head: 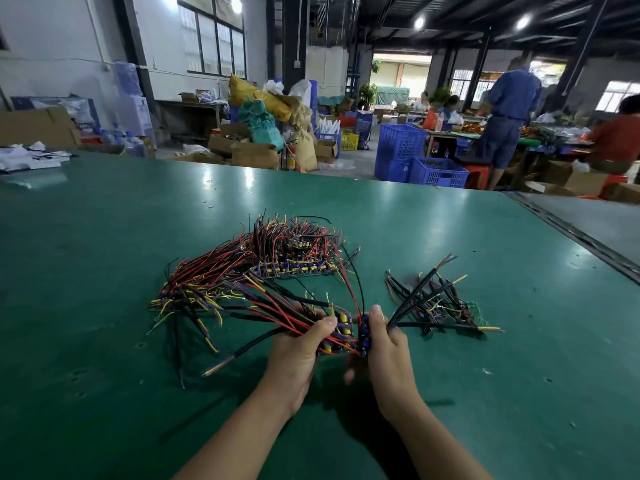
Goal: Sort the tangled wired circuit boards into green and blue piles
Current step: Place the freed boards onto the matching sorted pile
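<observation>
Green-topped table in a busy workshop, blue crates and other workers far behind the big tangle.

The big tangle of wired boards sits mid-table, with red, black and yellow leads everywhere. Right of it and clearly apart is a small pile with a green board showing at its far right edge. No separate blue pile is visible.

Both hands are just in front of the big tangle, close to each other. The left hand has its fingers clenched round the left board, the one with yellow parts and red wires that run back into the big tangle. The right hand is clamped on the right board, which has blue parts. Its black leads fan out toward the small pile.

Step in hand, as a judgement: separating two snagged boards before placing them. Board colours can't be read because wires and fingers cover them.

To do it well:
- Grip the board edges, not the leads, so solder joints don't take the strain.
- Pull apart slowly. If a lead catches, wiggle or rotate the board instead of yanking.
- Keep the left board low and close to the big tangle so its red wires don't drag other boards along.
- Turn each freed board to check its colour before dropping it.
- Green goes with the small pile. Blue should start a spot well apart from the big tangle.

Risk: loose leads can re-snag the small pile when a board is set down.
</observation>
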Available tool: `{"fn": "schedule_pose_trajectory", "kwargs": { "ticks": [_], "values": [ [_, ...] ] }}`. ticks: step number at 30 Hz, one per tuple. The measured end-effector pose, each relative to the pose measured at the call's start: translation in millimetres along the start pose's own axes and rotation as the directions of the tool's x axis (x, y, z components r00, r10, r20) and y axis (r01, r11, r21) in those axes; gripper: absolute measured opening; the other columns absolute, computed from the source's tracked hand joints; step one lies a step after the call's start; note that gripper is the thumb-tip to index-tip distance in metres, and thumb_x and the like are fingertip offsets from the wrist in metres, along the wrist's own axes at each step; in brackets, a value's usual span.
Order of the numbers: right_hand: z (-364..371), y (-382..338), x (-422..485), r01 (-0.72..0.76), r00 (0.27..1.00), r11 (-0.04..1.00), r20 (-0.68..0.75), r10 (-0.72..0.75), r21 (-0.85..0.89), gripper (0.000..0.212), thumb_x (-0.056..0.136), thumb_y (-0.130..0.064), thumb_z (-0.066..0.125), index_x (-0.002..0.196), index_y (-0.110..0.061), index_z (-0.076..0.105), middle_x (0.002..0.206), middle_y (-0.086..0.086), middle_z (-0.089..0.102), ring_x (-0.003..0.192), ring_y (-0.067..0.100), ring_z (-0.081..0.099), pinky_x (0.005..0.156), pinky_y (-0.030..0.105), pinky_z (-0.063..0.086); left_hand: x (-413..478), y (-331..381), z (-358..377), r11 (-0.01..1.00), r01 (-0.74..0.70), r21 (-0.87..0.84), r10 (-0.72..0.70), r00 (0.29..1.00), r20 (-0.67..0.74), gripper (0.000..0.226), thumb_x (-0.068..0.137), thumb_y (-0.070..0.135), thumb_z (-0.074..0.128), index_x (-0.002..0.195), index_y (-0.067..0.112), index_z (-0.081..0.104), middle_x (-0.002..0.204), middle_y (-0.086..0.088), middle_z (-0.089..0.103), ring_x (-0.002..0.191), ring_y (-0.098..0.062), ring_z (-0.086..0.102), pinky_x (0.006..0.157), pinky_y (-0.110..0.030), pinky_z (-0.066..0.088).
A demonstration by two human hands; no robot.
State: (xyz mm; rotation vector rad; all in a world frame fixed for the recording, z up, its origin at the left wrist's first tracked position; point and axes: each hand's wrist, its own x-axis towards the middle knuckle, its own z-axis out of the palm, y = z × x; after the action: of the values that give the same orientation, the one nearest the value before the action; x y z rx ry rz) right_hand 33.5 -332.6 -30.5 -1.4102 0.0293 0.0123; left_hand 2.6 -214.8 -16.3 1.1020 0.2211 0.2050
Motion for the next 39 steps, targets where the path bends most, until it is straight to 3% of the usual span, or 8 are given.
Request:
{"fn": "schedule_pose_trajectory", "kwargs": {
  "ticks": [5,13,20,25,29,32,36,39],
  "values": [
    [-3.6,10.2,9.2,0.010,0.980,0.982,-0.194,-0.047,-0.189,0.063,0.094,-0.064,0.038,0.092,-0.005,0.060,0.096,0.024,0.065,0.092,0.044,0.064,0.089,0.058,0.050,1.2,-3.5,-0.3,0.973,-0.061,0.223,0.100,0.980,-0.169,0.017,0.079,0.022,0.077,0.068,0.035,0.077,0.075,0.012,0.075,0.069,0.002,0.067,0.071,-0.025,0.046],
    [-10.0,-1.1,10.4,0.095,0.944,0.994,-0.311,-0.107,-0.055,0.053,0.096,-0.057,0.043,0.061,-0.026,0.069,0.068,0.011,0.066,0.066,0.030,0.065,0.068,0.046,0.056,15.4,0.5,-15.4,0.865,-0.002,0.501,0.105,0.979,-0.177,0.041,0.079,0.054,0.067,0.072,0.014,0.069,0.066,0.011,0.066,0.063,0.003,0.058,0.060,-0.013,0.039],
    [-23.1,-5.8,12.6,0.152,0.968,0.986,-0.210,-0.134,0.068,0.015,0.083,-0.010,0.070,0.079,-0.018,0.058,0.060,0.003,0.053,0.051,0.016,0.049,0.054,0.033,0.040,18.1,0.9,-23.7,0.385,-0.307,0.870,0.325,0.928,0.183,0.034,0.095,0.044,0.054,0.097,0.019,0.077,0.107,0.003,0.073,0.113,-0.007,0.054,0.097,-0.010,0.026],
    [-25.7,-10.5,12.9,0.135,0.964,0.983,-0.246,-0.102,0.123,0.022,0.078,0.000,0.066,0.083,-0.022,0.065,0.058,-0.003,0.052,0.046,0.013,0.042,0.045,0.026,0.035,20.6,0.2,-25.9,0.253,-0.376,0.891,0.300,0.907,0.297,0.038,0.086,0.062,0.056,0.104,0.034,0.075,0.115,0.021,0.066,0.128,-0.002,0.041,0.108,-0.011,0.005],
    [-26.5,-14.1,10.3,0.145,0.964,0.983,-0.239,-0.114,0.116,0.017,0.062,-0.019,0.069,0.078,-0.025,0.069,0.060,0.004,0.050,0.050,0.018,0.043,0.047,0.028,0.034,19.6,0.5,-31.2,0.586,-0.409,0.700,0.459,0.879,0.129,0.022,0.075,0.039,0.076,0.082,0.019,0.079,0.085,0.008,0.075,0.091,-0.008,0.067,0.089,-0.024,0.045],
    [-28.6,-13.8,11.3,0.131,0.963,0.984,-0.251,-0.097,0.123,0.020,0.062,-0.022,0.069,0.081,-0.027,0.072,0.072,0.011,0.053,0.053,0.019,0.045,0.049,0.029,0.036,21.5,2.7,-27.5,0.922,-0.199,0.331,0.254,0.958,-0.133,0.033,0.075,0.010,0.080,0.100,0.009,0.059,0.082,-0.007,0.071,0.060,-0.009,0.064,0.056,-0.025,0.052],
    [-28.6,-16.0,12.4,0.087,0.979,0.977,-0.198,-0.048,0.193,0.015,0.087,-0.016,0.068,0.100,-0.016,0.061,0.084,0.012,0.062,0.050,0.015,0.048,0.046,0.027,0.039,29.0,9.7,-27.6,0.984,-0.158,0.081,0.176,0.936,-0.304,0.050,0.078,-0.019,0.064,0.104,0.014,0.037,0.111,-0.021,0.059,0.091,-0.030,0.068,0.088,-0.044,0.056],
    [-24.0,-20.8,8.8,-0.022,0.996,0.950,-0.076,0.048,0.312,0.023,0.093,-0.029,0.059,0.102,-0.009,0.054,0.065,0.005,0.059,0.041,0.013,0.045,0.040,0.022,0.037,27.4,11.7,-25.6,0.986,-0.155,0.056,0.165,0.925,-0.341,0.035,0.086,-0.015,0.057,0.097,0.011,0.037,0.121,-0.020,0.051,0.092,-0.031,0.069,0.080,-0.042,0.059]
  ]
}}
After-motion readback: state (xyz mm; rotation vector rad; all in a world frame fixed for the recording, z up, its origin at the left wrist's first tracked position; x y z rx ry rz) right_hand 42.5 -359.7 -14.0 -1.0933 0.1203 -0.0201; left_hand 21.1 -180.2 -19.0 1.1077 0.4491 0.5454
